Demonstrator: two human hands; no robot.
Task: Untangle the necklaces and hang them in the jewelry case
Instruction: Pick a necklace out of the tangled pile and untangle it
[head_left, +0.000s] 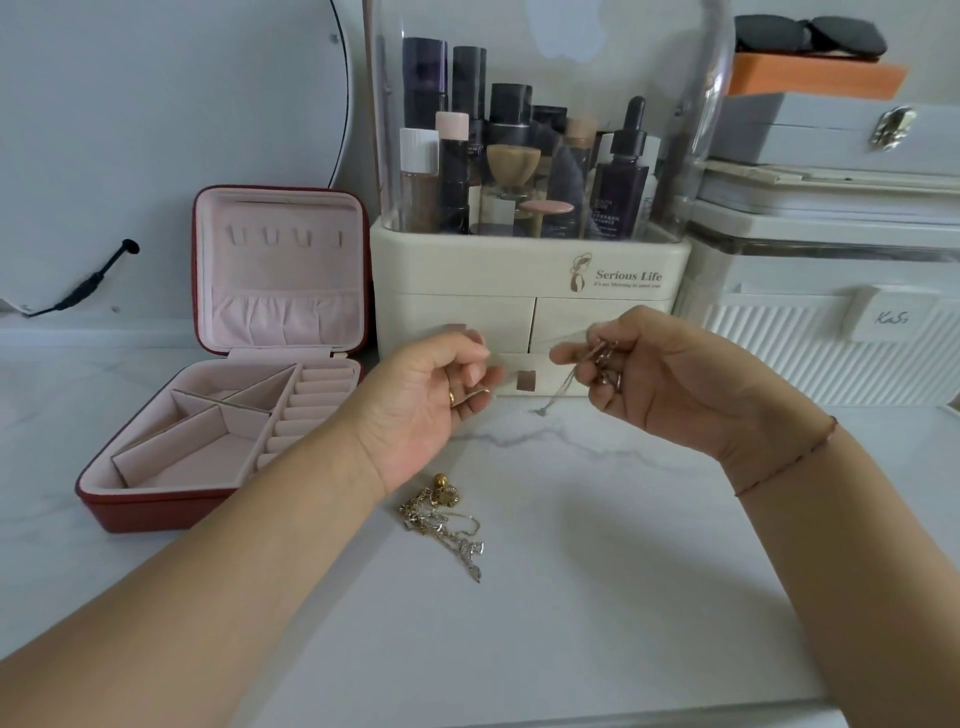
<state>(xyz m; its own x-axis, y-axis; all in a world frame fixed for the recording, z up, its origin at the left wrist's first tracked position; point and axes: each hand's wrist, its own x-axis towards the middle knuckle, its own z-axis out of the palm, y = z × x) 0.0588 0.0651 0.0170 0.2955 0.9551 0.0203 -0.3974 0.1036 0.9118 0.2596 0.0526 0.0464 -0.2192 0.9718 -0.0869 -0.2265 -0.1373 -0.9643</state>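
Head view: right hand (675, 384) is gripping a bunched necklace (605, 361) in its fingers (566, 356) above the tabletop (571, 597), left hand (426, 395) is curling beside it (can't tell if it's pinching a strand), second tangle (441, 519) is lying nearer, jewelry case (156, 506) is sitting open at left, so I'd be teasing loops apart slowly, no yanking.

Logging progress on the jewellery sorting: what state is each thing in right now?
jewelry case: open, lid upright, hooks bare.
necklace pile: tangled, lying on the table.
held necklace: pinched in right hand, a chain end dangling.
left hand: fingers curled; any grip unclear.
organizer drawers: shut.
grey latched box: shut.
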